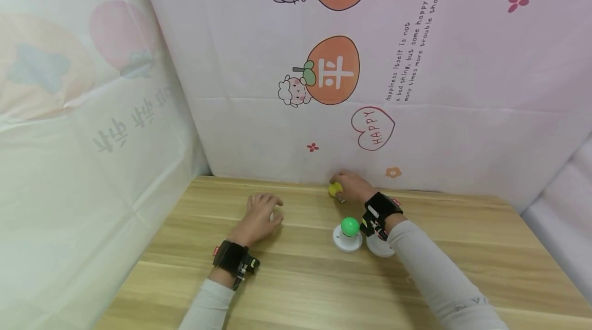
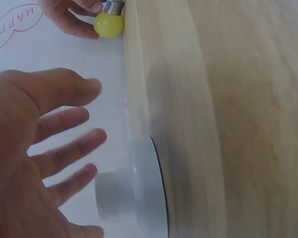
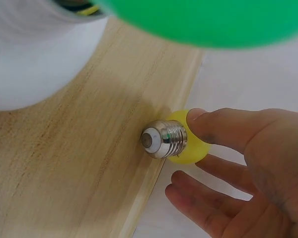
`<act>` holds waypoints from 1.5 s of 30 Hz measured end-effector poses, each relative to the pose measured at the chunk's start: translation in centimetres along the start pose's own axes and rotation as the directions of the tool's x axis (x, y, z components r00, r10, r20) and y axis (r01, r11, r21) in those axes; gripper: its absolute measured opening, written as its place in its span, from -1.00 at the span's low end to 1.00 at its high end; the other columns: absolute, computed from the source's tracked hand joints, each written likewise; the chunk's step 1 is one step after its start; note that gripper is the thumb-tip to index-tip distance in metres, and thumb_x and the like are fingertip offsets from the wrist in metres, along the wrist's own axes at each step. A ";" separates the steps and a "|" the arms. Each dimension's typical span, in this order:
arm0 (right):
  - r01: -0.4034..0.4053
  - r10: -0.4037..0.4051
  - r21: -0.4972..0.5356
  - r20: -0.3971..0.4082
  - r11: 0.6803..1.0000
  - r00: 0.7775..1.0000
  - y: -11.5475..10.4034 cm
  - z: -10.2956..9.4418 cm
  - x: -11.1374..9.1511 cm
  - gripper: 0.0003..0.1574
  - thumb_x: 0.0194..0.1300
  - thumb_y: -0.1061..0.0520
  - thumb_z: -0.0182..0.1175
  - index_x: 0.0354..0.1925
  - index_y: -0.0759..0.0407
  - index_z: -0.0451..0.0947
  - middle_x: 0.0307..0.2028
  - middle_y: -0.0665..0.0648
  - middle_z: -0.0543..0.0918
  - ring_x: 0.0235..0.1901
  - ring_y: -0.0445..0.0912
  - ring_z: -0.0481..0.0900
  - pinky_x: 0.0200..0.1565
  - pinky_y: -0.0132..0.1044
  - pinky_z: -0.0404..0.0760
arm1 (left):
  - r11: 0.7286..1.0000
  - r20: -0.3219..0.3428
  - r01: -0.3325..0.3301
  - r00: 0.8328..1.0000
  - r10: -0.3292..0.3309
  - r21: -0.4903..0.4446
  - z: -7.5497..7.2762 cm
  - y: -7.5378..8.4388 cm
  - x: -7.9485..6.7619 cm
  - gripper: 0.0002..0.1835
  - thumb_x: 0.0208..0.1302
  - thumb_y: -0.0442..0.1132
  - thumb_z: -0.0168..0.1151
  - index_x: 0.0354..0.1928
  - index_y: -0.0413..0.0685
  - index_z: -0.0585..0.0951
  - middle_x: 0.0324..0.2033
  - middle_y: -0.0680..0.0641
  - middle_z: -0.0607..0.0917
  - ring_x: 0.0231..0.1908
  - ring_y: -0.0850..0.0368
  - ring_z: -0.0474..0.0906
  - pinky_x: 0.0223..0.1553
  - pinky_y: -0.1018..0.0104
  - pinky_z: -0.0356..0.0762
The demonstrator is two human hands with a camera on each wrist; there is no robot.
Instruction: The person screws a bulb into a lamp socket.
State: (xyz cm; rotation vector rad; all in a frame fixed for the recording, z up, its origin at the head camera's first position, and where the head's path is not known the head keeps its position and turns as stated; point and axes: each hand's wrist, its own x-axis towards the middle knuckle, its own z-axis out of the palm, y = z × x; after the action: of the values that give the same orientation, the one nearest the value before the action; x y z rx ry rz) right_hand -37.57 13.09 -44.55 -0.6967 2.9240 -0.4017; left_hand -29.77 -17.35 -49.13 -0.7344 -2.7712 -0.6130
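At the back edge of the table, my right hand [image 1: 353, 187] pinches a yellow light bulb [image 3: 192, 148] between thumb and fingers. The bulb's silver screw base [image 3: 164, 139] points away from the palm, low over the wood. My left hand [image 1: 260, 218] hovers over the table further left, fingers spread and slightly bent, holding nothing. Close by its fingertips in the left wrist view stands a white lamp holder [image 2: 149, 188] with no bulb showing in it. A green bulb [image 1: 350, 226] sits upright in another white holder [image 1: 347, 243], just in front of my right hand.
Beside the green bulb's holder is one more white round base [image 1: 381, 248], partly covered by my right wrist. A printed white cloth [image 1: 259, 134] rises behind the wooden table [image 1: 296, 289], and a white cloth [image 1: 92, 191] hangs at the left.
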 end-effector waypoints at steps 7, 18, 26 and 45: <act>-0.027 0.027 0.003 0.012 1.000 1.000 -0.1 0.2 -0.1 -0.47 0.21 0.16 0.30 0.15 0.16 0.51 0.12 0.21 0.51 0.06 0.07 0.44 0.15 0.00 0.44 | 0.994 0.057 0.109 0.993 -0.108 -0.022 -0.1 -0.5 -0.5 -0.57 0.21 -0.10 0.31 0.10 -0.05 0.52 0.18 -0.11 0.44 0.29 -0.10 0.13 0.26 -0.32 0.07; -0.045 0.044 0.022 0.025 0.999 0.999 0.0 0.2 -0.4 -0.52 0.19 0.22 0.30 0.10 0.21 0.49 0.03 0.19 0.54 -0.05 0.04 0.46 0.09 -0.03 0.49 | 0.987 0.088 0.157 0.984 -0.155 -0.022 0.1 -0.9 -0.9 -0.42 0.16 -0.17 0.32 0.23 -0.10 0.43 0.19 -0.15 0.41 0.23 -0.10 0.21 0.17 -0.04 0.34; -0.029 0.029 0.026 0.013 0.999 1.000 0.5 0.6 -0.4 -0.54 0.21 0.22 0.29 0.08 0.24 0.47 -0.01 0.21 0.56 -0.07 0.03 0.47 0.06 -0.06 0.51 | 0.974 0.127 0.218 0.969 -0.210 -0.053 0.1 -1.1 -1.0 -0.24 0.16 -0.18 0.33 0.34 -0.31 0.23 0.25 -0.29 0.30 0.25 -0.14 0.20 0.22 0.03 0.33; -0.030 0.030 0.003 0.041 1.000 0.999 0.5 0.7 -0.6 -0.49 0.21 0.25 0.26 0.14 0.22 0.49 0.09 0.25 0.54 0.03 0.08 0.45 0.16 0.03 0.43 | 0.975 0.137 0.211 0.966 -0.219 0.069 -0.6 -0.8 -1.3 -0.45 0.20 -0.02 0.30 0.13 -0.16 0.43 0.07 -0.23 0.48 0.08 -0.14 0.34 0.09 -0.05 0.39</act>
State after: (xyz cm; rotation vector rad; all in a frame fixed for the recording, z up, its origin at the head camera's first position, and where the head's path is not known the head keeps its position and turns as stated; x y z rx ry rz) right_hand -37.14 13.59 -45.35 -0.6515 2.8908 -0.3850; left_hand -29.04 -18.81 -49.26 -0.4873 -3.0142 -0.5400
